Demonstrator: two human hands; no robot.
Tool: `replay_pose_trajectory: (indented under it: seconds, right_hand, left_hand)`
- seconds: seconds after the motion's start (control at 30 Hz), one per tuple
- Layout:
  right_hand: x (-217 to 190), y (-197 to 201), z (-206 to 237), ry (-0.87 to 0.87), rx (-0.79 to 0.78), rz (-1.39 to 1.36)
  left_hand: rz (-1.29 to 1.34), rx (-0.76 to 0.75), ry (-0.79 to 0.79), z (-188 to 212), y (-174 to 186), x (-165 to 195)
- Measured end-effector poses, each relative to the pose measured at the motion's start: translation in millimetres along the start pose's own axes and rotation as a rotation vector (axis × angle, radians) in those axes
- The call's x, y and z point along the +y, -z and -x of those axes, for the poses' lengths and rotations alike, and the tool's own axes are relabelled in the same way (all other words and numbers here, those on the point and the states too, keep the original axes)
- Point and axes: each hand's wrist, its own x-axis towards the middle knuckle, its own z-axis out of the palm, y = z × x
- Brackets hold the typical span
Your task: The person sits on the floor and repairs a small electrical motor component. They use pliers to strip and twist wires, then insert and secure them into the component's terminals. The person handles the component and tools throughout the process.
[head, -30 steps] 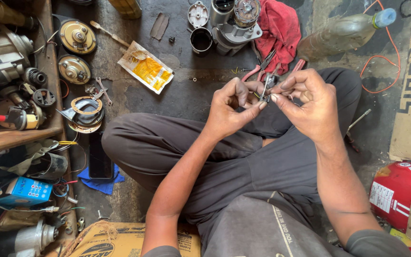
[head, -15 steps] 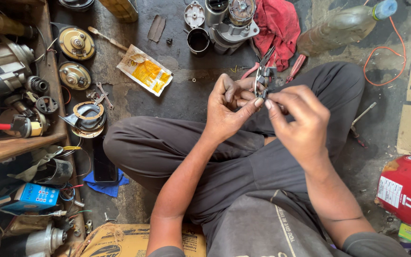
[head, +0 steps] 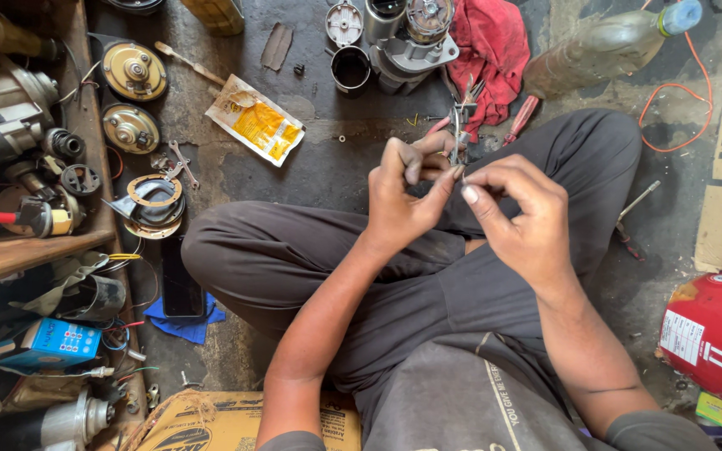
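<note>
Your left hand [head: 403, 200] and right hand [head: 516, 213] are together over your crossed legs, fingertips almost meeting. Both are pinched on a small metal part [head: 459, 146]: thin, upright, sticking up just above the fingertips. Left thumb and curled fingers grip it from one side, right thumb and forefinger close on it from the other. Too small to tell what the part is.

Around the hands:
- Just beyond the part, on the floor: red-handled pliers [head: 521, 119], partly hidden behind your knee.
- Further out past the hands: red rag [head: 490, 42], with a dismantled motor housing [head: 407, 50] touching its left edge, and a small dark cup [head: 350, 68] beside that.
- Beyond your right hand: clear plastic bottle with a blue cap [head: 607, 42] lying on its side, orange wire [head: 678, 108] looping near it.
- Well off to the left of your left hand: yellow foil packet [head: 256, 121], flat on the floor; two round brass-coloured end caps [head: 131, 71], a ring-shaped part [head: 154, 200], a small spanner [head: 181, 163].
- Far right, near your right forearm: red canister [head: 704, 326] on its side.
- Near your left elbow: cardboard box [head: 211, 422].
</note>
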Motion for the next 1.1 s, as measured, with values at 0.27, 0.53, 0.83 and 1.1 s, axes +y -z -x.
replay_pose_trajectory:
  seconds: [0.27,0.53,0.83,1.1]
  right_hand:
    - [-7,15,4,0.109,0.118,0.156]
    - [-3,-4,-4,0.196,0.170,0.115]
    - [23,-26,12,-0.121,0.194,-0.536]
    - [62,-21,16,-0.481,0.002,-0.996]
  left_hand:
    - [-0.246,0.012,-0.203,3,-1,-6]
    - [-0.381,-0.040,-0.397,0,-1,-4]
    - [-0.175,0.048,-0.249,6,-5,-4]
    - [-0.024,0.042,-0.079,6,1,5]
